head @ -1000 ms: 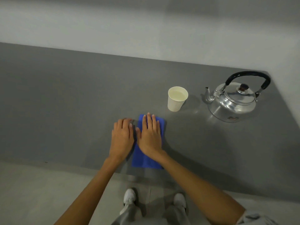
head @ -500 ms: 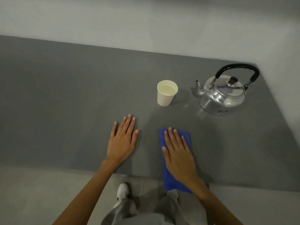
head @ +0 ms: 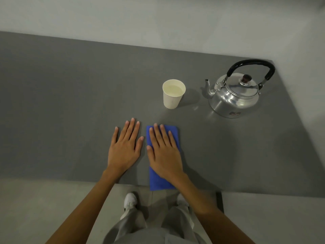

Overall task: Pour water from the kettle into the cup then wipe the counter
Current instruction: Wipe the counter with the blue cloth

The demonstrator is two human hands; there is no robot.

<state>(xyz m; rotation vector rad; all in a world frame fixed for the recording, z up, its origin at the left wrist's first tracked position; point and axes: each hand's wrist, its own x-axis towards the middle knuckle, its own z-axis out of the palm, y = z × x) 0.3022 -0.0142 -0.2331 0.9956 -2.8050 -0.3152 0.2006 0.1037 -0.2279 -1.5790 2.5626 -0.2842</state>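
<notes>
- Head view: right hand (head: 165,154) lies flat with fingers spread on the blue cloth (head: 162,180), pressing it to the bench (head: 70,106) at lower centre of frame; no pinch, just palm weight.
- Left hand (head: 125,148) also flat and splayed, on bare bench just beside the cloth's left edge, holding nothing.
- Cloth is a folded strip; its near end hangs over the bench's front edge.
- Cup (head: 173,95) stands upright above the hands at frame centre, liquid visible inside. Pour looks done.
- Kettle (head: 235,95) sits upright at upper right, spout toward the cup, well apart from both hands.
- Step in hand, as judged: wiping.
- To do it well: keep the palm flat with even pressure, so the cloth slides rather than bunches.
- Stroke sideways along the bench, staying short of the cup; a nudge could tip it.
- Pull the overhanging end back onto the surface.
- No visible spill from here; can't tell where it's wet.
</notes>
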